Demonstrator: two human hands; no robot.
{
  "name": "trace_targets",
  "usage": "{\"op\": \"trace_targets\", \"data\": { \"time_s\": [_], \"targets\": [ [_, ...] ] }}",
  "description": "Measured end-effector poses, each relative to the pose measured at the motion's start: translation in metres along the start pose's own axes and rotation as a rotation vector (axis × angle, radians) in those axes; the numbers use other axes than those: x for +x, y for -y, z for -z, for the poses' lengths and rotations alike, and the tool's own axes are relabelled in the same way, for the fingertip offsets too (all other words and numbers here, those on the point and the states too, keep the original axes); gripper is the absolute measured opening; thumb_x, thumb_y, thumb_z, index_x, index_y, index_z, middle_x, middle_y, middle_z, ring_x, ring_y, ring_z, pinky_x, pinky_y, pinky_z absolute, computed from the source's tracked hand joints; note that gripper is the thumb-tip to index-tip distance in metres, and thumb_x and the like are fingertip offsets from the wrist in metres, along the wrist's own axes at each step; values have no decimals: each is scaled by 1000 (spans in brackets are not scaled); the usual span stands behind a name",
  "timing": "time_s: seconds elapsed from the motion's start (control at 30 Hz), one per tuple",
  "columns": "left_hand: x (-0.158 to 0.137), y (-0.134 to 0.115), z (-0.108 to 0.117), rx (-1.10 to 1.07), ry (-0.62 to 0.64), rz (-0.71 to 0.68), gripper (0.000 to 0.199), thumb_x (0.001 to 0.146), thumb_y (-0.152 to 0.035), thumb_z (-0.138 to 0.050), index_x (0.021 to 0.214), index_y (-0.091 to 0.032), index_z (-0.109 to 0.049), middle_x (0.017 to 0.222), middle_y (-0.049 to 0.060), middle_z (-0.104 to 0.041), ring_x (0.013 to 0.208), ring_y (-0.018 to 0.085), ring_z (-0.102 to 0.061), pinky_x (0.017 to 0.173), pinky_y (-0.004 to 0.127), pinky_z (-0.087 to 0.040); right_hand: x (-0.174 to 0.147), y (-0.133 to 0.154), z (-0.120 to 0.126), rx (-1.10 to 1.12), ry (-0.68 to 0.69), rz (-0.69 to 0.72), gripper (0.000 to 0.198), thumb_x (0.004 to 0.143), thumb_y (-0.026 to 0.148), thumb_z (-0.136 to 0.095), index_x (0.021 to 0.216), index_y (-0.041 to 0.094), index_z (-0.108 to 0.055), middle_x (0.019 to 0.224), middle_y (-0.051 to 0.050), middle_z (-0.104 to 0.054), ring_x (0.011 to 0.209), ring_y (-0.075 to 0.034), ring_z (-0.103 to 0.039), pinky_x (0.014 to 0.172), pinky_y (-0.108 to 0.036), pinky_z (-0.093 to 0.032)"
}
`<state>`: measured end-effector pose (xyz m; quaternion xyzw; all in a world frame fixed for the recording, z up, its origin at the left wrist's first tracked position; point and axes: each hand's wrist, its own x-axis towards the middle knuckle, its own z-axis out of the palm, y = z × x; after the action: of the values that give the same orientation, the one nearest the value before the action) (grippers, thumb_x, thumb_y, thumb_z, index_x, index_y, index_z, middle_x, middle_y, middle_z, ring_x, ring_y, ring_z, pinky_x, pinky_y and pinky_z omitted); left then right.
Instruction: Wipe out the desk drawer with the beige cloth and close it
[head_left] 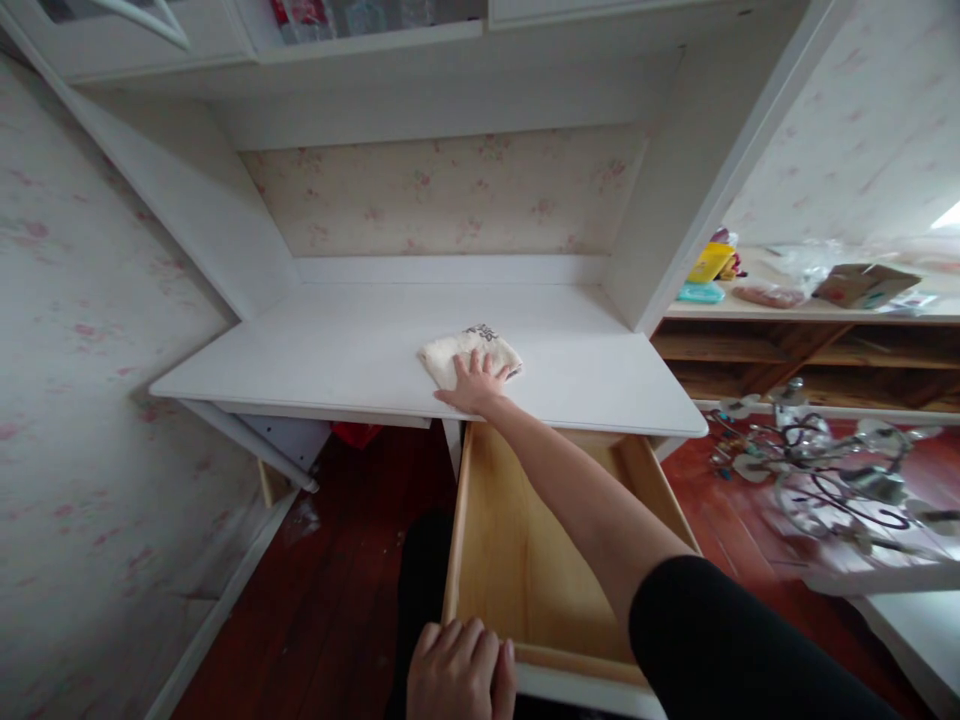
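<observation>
At the centre, the cloth (463, 342) looks soft and matt on a smooth, faintly glossy desktop (345, 340). At six o'clock, the drawer (514, 560) shows smooth wood; at seven, the floor (337, 590) is shiny wood; at nine, the wallpaper (67, 360) looks matt. Toward four, the chandelier (877, 484) mixes metal with glassy parts.

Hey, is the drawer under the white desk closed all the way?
No, the drawer juts out from under the white desk, its wooden inside showing.

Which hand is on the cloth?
The right hand, spread on the cream cloth; the left hand is at the front edge of the open drawer.
</observation>
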<state>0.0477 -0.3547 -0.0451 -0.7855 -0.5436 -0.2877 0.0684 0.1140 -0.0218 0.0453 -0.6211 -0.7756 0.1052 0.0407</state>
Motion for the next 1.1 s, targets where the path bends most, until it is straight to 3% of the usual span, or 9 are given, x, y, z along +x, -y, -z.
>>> {"op": "trace_targets", "data": {
  "time_s": [0.13, 0.27, 0.43, 0.57, 0.7, 0.83, 0.93, 1.03, 1.1],
  "targets": [
    [0, 0, 2, -5, 16, -4, 22, 88, -19, -50, 67, -23, -46, 60, -1, -53, 59, 17, -48, 63, 37, -25, -21, -13, 2, -133, -120, 128, 56, 94, 38, -39, 147, 21, -33, 150, -19, -36, 134, -38, -37, 103, -66, -30],
    [-1, -1, 3, -16, 34, 4, 22, 88, -19, -51, 68, -23, -47, 61, -1, -53, 60, 18, -48, 63, 37, -25, -58, -35, 15, -171, -77, 221, 57, 89, 20, -41, 145, 25, -35, 136, -14, -52, 112, -31, -58, 91, -46, -47],
    [-2, -2, 2, -8, 27, 4, 22, 88, -18, -51, 67, -23, -48, 61, -2, -53, 60, 18, -49, 63, 38, -26, -132, -59, 16, -297, -119, 332, 68, 90, 18, -39, 154, 32, -23, 145, -13, -45, 100, -29, -63, 72, -39, -55],
    [-3, 0, 1, -4, 24, -34, 18, 87, -18, -53, 69, -24, -51, 62, -2, -54, 61, 18, -49, 63, 38, -26, -185, -68, -16, -356, -97, 358, 67, 91, 10, -35, 154, 31, -26, 148, -15, -42, 122, -32, -53, 71, -35, -57],
    [-2, 0, 0, 2, 7, -25, 20, 86, -16, -53, 67, -23, -50, 61, -2, -53, 60, 18, -49, 63, 37, -26, -203, -71, -65, -321, 115, 237, 68, 89, 9, -43, 153, 28, -31, 147, -20, -43, 107, -32, -64, 71, -39, -57],
    [-2, 0, -2, 20, -10, -46, 21, 86, -16, -54, 67, -23, -49, 60, -2, -52, 58, 18, -47, 62, 37, -25, -193, -67, -88, -135, 305, 159, 69, 88, 46, -58, 150, 20, -40, 143, -26, -46, 98, -39, -67, 79, -52, -54],
    [-2, 0, -3, 20, -30, -32, 21, 86, -16, -54, 67, -23, -50, 59, -2, -52, 58, 18, -47, 62, 37, -25, -177, -66, -86, 21, 251, 237, 66, 92, 66, -41, 144, 27, -48, 136, -17, -57, 111, -37, -61, 89, -51, -50],
    [-1, 1, -3, 34, -59, -61, 20, 84, -16, -55, 66, -23, -50, 58, -2, -51, 56, 17, -47, 61, 37, -25, -160, -77, -93, 75, 146, 426, 55, 97, 57, -38, 143, 29, -50, 145, -9, -51, 133, -32, -43, 110, -53, -32],
    [-1, 2, -4, 52, -82, -81, 21, 83, -15, -56, 65, -22, -49, 57, -2, -50, 55, 16, -47, 60, 37, -25, -151, -86, -108, 46, 159, 476, 55, 98, 52, -38, 147, 28, -44, 154, -7, -40, 143, -30, -27, 116, -57, -14]
  ]
}}
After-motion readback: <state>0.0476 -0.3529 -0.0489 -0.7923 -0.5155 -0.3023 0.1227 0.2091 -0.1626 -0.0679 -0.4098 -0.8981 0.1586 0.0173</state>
